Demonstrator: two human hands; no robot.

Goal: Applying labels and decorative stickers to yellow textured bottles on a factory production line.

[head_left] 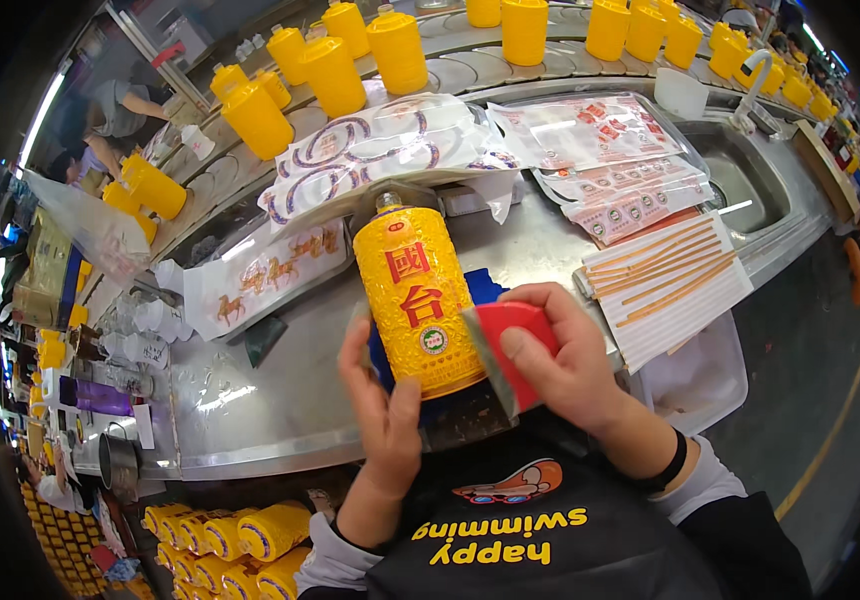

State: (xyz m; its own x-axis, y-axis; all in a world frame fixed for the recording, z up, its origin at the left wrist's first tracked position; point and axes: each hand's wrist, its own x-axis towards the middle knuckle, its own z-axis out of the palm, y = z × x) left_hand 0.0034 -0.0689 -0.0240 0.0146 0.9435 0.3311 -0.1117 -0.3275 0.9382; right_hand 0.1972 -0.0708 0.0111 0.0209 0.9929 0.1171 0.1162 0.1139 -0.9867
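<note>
A yellow bottle (437, 345) with a bumpy surface, red characters and a small round green-and-white emblem lies face up in front of me, its neck pointing away. My left hand (385, 410) grips its lower left side, thumb on the front and fingers along the edge. In my right hand (575, 365) is a red scraper (516, 325) with a grey edge, pinched between thumb and fingers. That grey edge rests against or very near the bottle's lower right side; actual contact I cannot tell. Blue material (485, 285) shows behind the bottle.
Decal sheets (350, 160) lie beyond the bottle, more (610, 140) to the right, near strips of orange-brown decals (665, 275). Yellow bottles (397, 55) stand along a conveyor (450, 70) at the back. A sink (745, 180) is at right; stacked yellow bottles (275, 530) sit below left.
</note>
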